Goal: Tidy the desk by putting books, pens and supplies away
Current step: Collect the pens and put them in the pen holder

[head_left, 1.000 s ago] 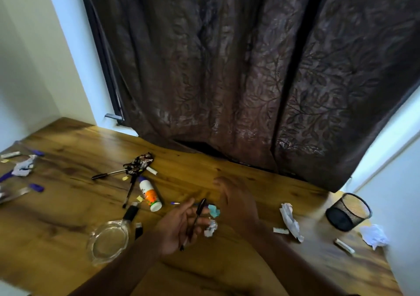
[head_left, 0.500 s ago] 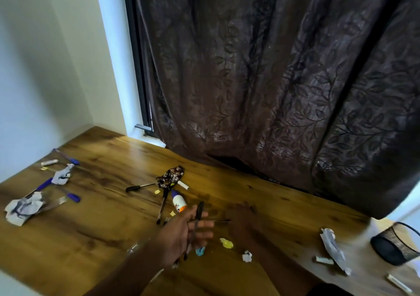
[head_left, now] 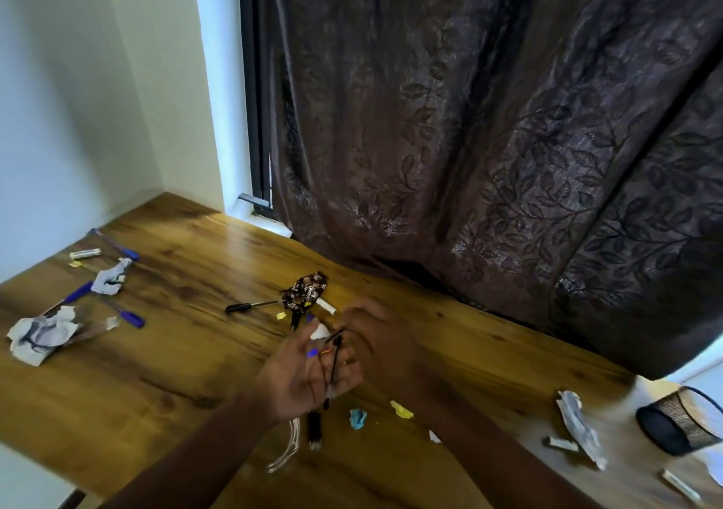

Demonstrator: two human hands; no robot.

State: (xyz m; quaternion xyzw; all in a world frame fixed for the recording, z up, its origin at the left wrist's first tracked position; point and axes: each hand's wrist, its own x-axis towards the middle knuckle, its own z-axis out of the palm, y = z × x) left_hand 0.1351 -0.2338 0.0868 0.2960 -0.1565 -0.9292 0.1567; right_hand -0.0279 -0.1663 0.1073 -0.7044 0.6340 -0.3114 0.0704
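Now your left hand [head_left: 309, 375] lies palm-up over the desk [head_left: 164, 371], grip loosely curled round a black pen [head_left: 334, 360]. Your right hand [head_left: 375, 336], blurred, reaches in at the pen's top; its grip I cannot tell. Since a moment ago the view has swung left.

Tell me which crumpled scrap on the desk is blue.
The small blue scrap lying just below the hands, beside the yellow scrap; the crumpled papers at far left are white.
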